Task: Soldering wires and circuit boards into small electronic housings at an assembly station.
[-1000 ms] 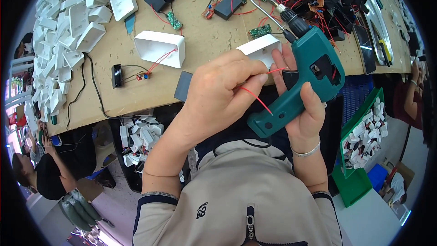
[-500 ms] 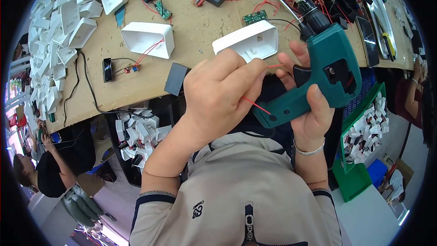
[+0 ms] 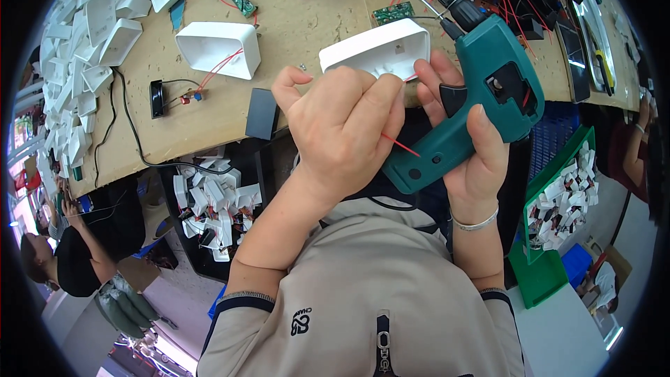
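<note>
My left hand [image 3: 342, 126] is closed in a pinch round a thin red wire [image 3: 401, 145], with one finger raised on its left side. A stretch of the wire sticks out below the fingertips, in front of the green handle. My right hand [image 3: 481, 150] cradles a green soldering gun [image 3: 492, 49] with a black trigger, its fingers behind and its thumb across the grip. The gun's metal tip and feed tube point up toward the bench's back. Just beyond my hands lies an open white plastic case [image 3: 366, 45], its inside partly hidden by my fingers.
Another white case [image 3: 241, 35] stands left, near a black module [image 3: 158, 99] and a black block [image 3: 261, 113]. White cases [image 3: 91, 49] are heaped far left. Wires and boards [image 3: 394, 12] clutter the back. A black bin [image 3: 262, 174] and green crate [image 3: 534, 255] flank me; people work nearby.
A finger of my left hand has lifted outward on the left. The wire's upper end now shows less beyond the fingertips. Bench things and the gun sit slightly higher and further left in view.
</note>
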### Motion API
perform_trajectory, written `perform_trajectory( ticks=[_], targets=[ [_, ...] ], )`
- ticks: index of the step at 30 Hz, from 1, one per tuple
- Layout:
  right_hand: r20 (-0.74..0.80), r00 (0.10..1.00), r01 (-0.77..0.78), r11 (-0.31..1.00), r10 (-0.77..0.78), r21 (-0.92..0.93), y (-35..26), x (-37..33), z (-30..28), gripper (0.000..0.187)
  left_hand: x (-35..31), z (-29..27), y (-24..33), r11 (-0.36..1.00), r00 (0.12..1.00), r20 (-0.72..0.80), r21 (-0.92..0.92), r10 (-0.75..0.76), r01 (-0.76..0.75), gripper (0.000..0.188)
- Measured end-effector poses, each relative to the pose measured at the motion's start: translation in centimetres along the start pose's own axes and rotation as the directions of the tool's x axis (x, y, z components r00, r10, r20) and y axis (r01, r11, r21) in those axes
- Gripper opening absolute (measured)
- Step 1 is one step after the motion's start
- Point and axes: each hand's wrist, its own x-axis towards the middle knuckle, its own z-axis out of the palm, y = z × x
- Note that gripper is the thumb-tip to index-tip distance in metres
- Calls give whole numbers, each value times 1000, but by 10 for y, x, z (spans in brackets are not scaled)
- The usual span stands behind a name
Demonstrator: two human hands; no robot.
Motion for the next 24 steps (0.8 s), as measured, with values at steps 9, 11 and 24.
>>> perform_trajectory(
  ticks=[9,11,24],
  targets=[
    [92,992,120,900,-89,-418,-46,-42,-35,67,6,2,-2,988,998,-57,150,-28,36,17],
    [69,988,155,827,-141,-540,-56,-55,-35,70,7,4,-4,986,999,-33,166,-15,20,16],
    [-228,972,-206,681,59,-703,-73,-89,-27,74,12,10,-4,980,993,50,174,-107,97,12]
  ],
)
